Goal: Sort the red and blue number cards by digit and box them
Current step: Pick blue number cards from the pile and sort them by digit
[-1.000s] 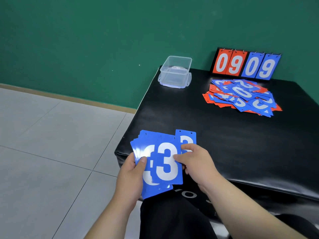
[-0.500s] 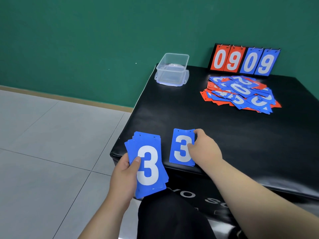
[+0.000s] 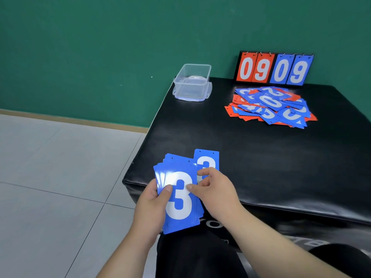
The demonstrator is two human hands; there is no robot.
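Up close, the left hand [image 3: 152, 205] grips a stack [image 3: 160, 176] of blue 3 cards at the table's [image 3: 261, 167] near edge, and the right hand [image 3: 217, 190] pinches the top card [image 3: 180, 211]. Another 3 card [image 3: 206, 158] lies just behind; the pile [image 3: 271, 107] and box [image 3: 192, 83] sit far back.

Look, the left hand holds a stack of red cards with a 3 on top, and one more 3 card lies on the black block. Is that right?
Not quite. The head view shows the stack of cards in the left hand is blue, not red. A 3 is on top, and one more 3 card lies on the black padded block.
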